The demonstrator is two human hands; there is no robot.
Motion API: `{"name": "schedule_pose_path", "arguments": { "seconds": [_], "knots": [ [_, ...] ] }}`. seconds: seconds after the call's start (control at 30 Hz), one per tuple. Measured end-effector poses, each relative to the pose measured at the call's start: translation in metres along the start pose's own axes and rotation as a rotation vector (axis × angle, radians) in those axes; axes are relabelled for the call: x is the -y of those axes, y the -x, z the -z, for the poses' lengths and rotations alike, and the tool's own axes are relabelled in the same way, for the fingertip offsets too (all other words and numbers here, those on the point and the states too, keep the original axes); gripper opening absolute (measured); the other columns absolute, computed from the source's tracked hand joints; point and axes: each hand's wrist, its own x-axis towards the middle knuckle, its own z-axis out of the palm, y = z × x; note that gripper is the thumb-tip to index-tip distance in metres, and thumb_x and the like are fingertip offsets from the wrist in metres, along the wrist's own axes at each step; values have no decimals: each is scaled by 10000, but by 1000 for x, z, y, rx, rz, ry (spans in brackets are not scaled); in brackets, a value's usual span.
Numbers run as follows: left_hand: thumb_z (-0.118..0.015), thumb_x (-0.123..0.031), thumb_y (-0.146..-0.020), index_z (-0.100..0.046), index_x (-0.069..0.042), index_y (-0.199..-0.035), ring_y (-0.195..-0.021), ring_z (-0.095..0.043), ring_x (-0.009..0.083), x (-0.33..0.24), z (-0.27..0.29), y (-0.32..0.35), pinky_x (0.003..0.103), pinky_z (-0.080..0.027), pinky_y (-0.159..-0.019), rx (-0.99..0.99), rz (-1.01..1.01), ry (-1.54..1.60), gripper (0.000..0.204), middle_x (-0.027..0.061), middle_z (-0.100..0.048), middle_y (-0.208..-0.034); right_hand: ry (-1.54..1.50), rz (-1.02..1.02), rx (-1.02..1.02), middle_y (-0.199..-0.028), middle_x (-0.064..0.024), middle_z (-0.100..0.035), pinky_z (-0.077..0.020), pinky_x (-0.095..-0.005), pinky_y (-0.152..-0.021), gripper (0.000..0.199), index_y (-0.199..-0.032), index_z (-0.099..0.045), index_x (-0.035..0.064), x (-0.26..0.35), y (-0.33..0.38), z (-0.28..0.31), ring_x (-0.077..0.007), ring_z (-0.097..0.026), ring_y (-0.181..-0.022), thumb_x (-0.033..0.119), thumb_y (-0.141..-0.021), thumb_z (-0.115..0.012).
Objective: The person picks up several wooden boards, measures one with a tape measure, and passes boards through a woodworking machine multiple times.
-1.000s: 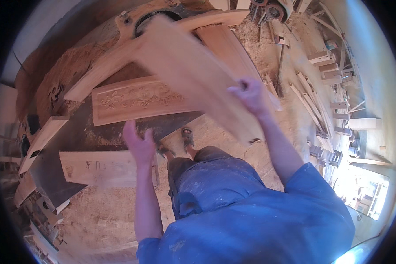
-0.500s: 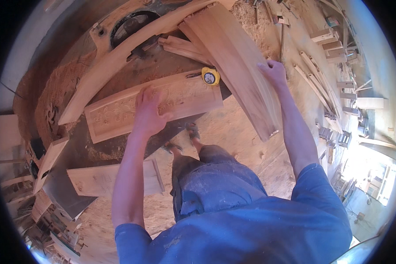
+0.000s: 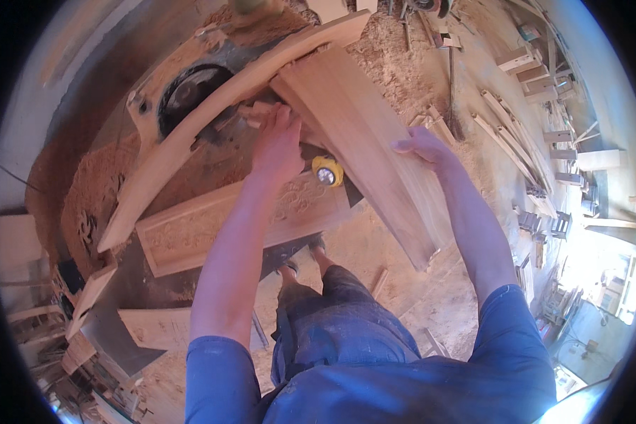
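Observation:
A long plain wooden board (image 3: 360, 141) lies slanted across the saw table, its far end near the curved beam (image 3: 219, 106). My right hand (image 3: 420, 147) rests flat on the board's right edge. My left hand (image 3: 279, 145) reaches onto the table at the board's left edge, fingers closing on a small wood offcut (image 3: 256, 112). A yellow tape measure (image 3: 326, 172) sits just right of my left wrist. A carved wooden panel (image 3: 212, 230) lies under my left forearm.
A round saw blade opening (image 3: 187, 92) sits in the machine table, with sawdust piled to the left (image 3: 95, 191). Another carved panel (image 3: 155, 328) lies lower left. Wooden slats and frame pieces (image 3: 530, 155) cover the floor at right.
The board has come down from mid-air onto the table. My left hand moved up from the carved panel to the small offcut. My right hand slid down along the board's edge.

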Motion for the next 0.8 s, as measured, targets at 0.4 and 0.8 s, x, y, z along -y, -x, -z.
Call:
{"name": "schedule_pose_path", "arguments": {
  "seconds": [0.4, 0.8],
  "knots": [
    [-710, -10, -644, -563, -74, -1256, -1190, -482, 332, 9, -8, -33, 454, -335, -1074, 129, -176, -15, 632, 138, -571, -1187, -134, 171, -457, -1029, -87, -678, -502, -274, -812, 487, -1165, -606, -54, 1, 145, 52, -140, -637, -888, 63, -711, -737],
    [-782, -1, -656, -510, -60, -1339, -1215, -519, 343, 31, 89, 76, 458, -370, -1041, -296, 135, -82, 738, 130, -597, -1278, -306, 100, -560, -947, -37, -682, -484, -243, -699, 315, -1113, -651, -42, -101, 176, 83, -93, -611, -784, 38, -809, -678]
  ]
}}
